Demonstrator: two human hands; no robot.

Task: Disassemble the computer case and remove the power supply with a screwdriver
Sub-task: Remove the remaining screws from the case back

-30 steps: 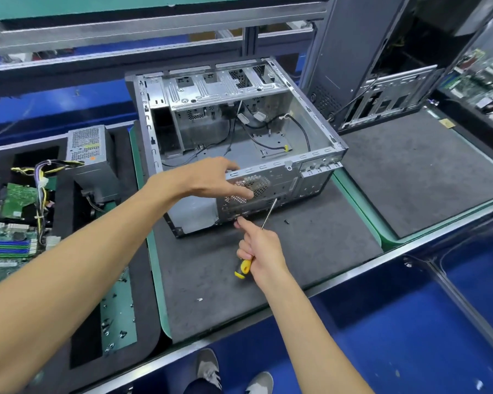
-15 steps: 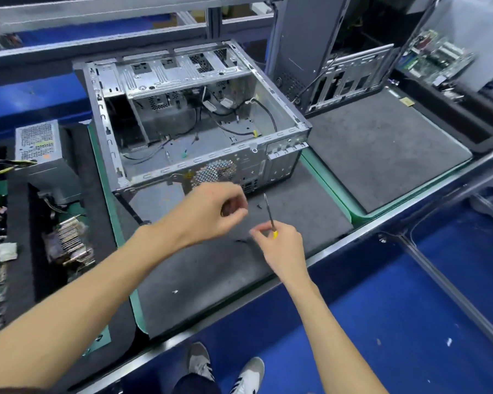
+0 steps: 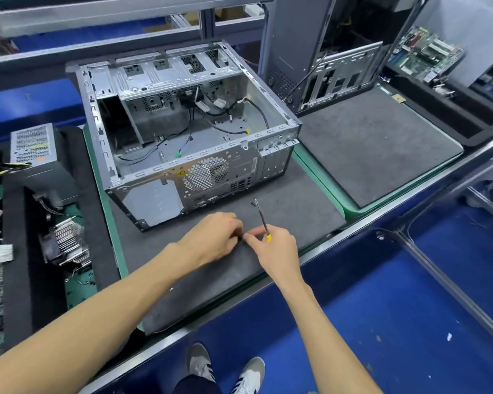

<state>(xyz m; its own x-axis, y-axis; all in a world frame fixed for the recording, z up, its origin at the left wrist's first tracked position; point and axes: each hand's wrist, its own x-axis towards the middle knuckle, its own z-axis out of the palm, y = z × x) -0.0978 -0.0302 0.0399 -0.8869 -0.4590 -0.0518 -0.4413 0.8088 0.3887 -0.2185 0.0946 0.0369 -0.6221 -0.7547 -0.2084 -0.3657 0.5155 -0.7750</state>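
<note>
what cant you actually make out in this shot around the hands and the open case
All from the head view:
- What the left hand pinches, if anything: its curled fingers cover the spot where it meets the right hand.
- Screwdriver handle: only a yellow bit shows, the right hand hides the rest.
- Small dark piece by the tip: too small to identify.
- Power supply cables: cut off by the left edge.
- Computer case far left bay: in shadow.

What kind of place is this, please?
Probably a computer teardown line: an open computer case on a grey mat, a removed power supply and loose circuit boards in trays alongside.
</note>
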